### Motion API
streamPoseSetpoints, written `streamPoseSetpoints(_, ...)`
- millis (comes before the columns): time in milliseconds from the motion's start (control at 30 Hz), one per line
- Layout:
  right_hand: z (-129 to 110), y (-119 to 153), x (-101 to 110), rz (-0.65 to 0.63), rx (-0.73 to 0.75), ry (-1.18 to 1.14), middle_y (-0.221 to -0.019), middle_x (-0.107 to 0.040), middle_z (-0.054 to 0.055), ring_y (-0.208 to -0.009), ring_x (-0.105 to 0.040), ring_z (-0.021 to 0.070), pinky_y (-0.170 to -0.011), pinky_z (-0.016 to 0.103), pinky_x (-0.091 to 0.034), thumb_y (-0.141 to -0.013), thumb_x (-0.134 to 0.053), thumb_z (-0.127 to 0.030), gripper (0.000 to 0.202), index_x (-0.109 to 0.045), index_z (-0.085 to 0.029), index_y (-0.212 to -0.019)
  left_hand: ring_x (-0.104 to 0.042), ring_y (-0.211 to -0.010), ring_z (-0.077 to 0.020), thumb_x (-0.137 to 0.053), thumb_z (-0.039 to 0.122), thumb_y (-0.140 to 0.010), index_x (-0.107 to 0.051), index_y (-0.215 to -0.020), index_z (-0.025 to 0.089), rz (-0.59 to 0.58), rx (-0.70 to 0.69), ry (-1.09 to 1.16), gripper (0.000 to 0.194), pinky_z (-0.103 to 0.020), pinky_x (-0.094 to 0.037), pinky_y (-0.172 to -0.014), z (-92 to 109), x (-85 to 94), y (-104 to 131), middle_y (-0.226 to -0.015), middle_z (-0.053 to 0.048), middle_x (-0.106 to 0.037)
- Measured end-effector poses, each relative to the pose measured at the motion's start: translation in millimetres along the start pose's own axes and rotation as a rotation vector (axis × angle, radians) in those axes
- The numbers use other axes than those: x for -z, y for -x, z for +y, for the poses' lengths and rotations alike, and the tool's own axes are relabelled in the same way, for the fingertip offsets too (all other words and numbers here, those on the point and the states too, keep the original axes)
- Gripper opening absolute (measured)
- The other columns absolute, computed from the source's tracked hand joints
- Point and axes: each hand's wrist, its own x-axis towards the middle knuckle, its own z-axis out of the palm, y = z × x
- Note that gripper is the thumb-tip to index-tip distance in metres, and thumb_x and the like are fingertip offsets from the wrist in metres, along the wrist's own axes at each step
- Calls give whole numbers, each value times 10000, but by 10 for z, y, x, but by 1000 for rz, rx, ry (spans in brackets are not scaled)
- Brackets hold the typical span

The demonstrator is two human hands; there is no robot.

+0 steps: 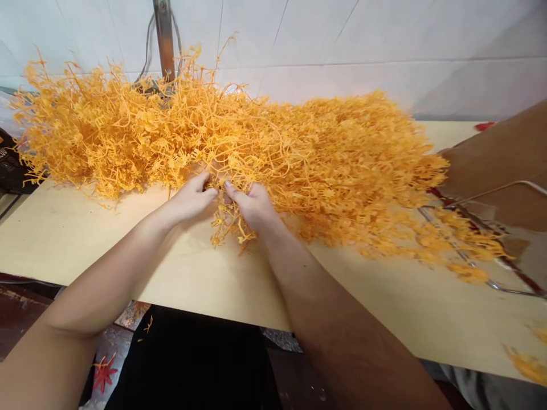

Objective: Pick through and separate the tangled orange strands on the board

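Observation:
A large heap of orange plastic-looking sprigs [333,154], thin-stemmed with small branching tips, spreads across the pale tabletop [239,290]. At the heap's front edge, my left hand [194,198] is closed, thumb and fingers pinched at the strands; part of its fingers is hidden among them. Close by on the right, my right hand [255,209] is closed around an orange sprig [226,219], whose tips hang down between the two hands. The thumbs point toward each other with a small gap between them.
A metal post [164,40] with cables rises behind the heap against the white wall [320,34]. At right are brown cardboard [504,159] and a bent metal wire frame [491,285]. A dark box [15,162] stands at left. A red star-shaped piece [103,373] lies below the table.

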Motion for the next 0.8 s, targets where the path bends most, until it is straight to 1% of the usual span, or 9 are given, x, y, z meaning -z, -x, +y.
streamPoseSetpoints(67,7,-4,1,0,-16,-23,-618,-585,-6,-612,-537,117,-665,282,-479,-656,-623,-437,277,-558,-167,-653,-376,-588,-61,-425,71,-677,-475,-757,138,15,30,42,116,-217,-342,-621,3,1,-7,-650,39,-442)
streamPoseSetpoints(233,59,-27,5,36,-27,-57,-715,-637,25,-673,-581,149,-680,310,-488,-660,-618,-438,290,-607,-157,-735,-380,-590,-67,-423,99,-676,-443,-667,152,19,94,47,57,-214,-353,-629,44,-1,11,-579,47,-401)
streamPoseSetpoints(300,65,-27,3,47,1,-64,-790,-659,37,-758,-604,167,-740,323,-489,-661,-625,-432,298,-619,-158,-778,-389,-597,-72,-427,106,-671,-444,-649,154,15,99,34,55,-218,-359,-638,44,-6,17,-561,46,-398)
streamPoseSetpoints(367,53,-21,-4,33,32,-57,-837,-670,44,-832,-611,181,-807,333,-480,-654,-637,-438,313,-629,-156,-788,-390,-591,-73,-432,109,-661,-448,-635,153,12,111,18,54,-218,-358,-628,44,-11,22,-545,47,-398)
streamPoseSetpoints(467,12,-9,-17,-15,43,-44,-858,-677,48,-878,-615,187,-863,340,-463,-631,-654,-470,352,-641,-150,-776,-374,-560,-63,-423,99,-646,-454,-613,147,-41,138,10,66,-209,-343,-596,73,-21,44,-523,54,-390)
streamPoseSetpoints(567,-17,-10,-16,-56,3,-66,-879,-680,50,-888,-617,183,-871,335,-463,-572,-697,-476,381,-649,-147,-756,-352,-523,-50,-400,60,-627,-467,-606,137,-125,148,8,104,-199,-316,-558,131,-43,78,-498,66,-376)
streamPoseSetpoints(733,17,-35,5,-118,-60,-120,-914,-684,54,-883,-623,187,-837,342,-481,-533,-739,-398,366,-655,-145,-782,-317,-446,-33,-393,32,-615,-450,-568,134,-207,200,-21,126,-201,-245,-466,161,-97,101,-456,66,-381)
streamPoseSetpoints(800,37,-40,-4,-94,-80,-129,-906,-685,58,-866,-627,191,-818,342,-488,-536,-736,-364,355,-651,-140,-798,-313,-421,-30,-400,32,-620,-426,-539,142,-217,219,1,139,-201,-235,-445,146,-115,98,-432,63,-371)
